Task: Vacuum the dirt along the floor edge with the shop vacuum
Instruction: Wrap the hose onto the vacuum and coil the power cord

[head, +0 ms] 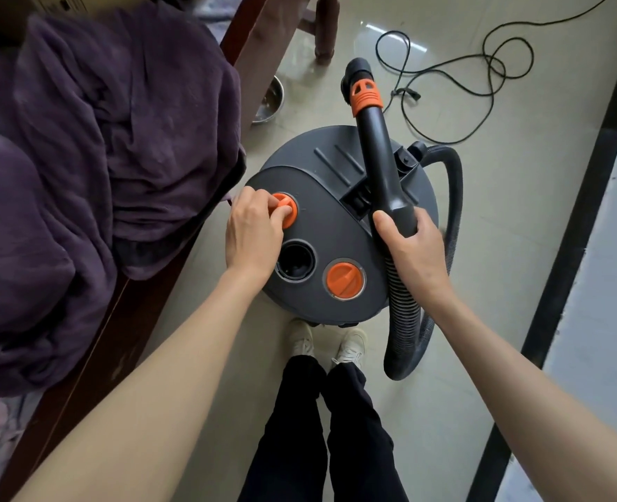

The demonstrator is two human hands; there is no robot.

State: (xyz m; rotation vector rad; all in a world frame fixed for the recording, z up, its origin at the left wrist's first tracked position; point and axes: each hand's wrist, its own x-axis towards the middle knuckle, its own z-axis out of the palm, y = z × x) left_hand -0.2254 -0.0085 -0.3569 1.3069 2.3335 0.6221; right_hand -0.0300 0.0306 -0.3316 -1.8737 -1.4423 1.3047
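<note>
Both hands (252, 226) on shop vacuum (336, 226)

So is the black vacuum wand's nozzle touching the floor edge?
No, the right hand holds the black vacuum wand raised above the round dark-grey shop vacuum.

The left hand (250, 230) covers the near side of the orange knob (286, 211) it pinches, so the knob's setting and any marking beneath it cannot be read, and the shop vacuum (321, 226) drum below its lid is hidden from this overhead view. The right hand (410, 244) wraps the black wand (379, 154) where it meets the ribbed hose (406, 320), concealing that joint. The power cord (455, 77) runs out of the top edge, the metal bowl (270, 101) is half hidden behind the wooden frame (260, 41), and the purple blanket (93, 146) is cut off at the left edge.
</note>
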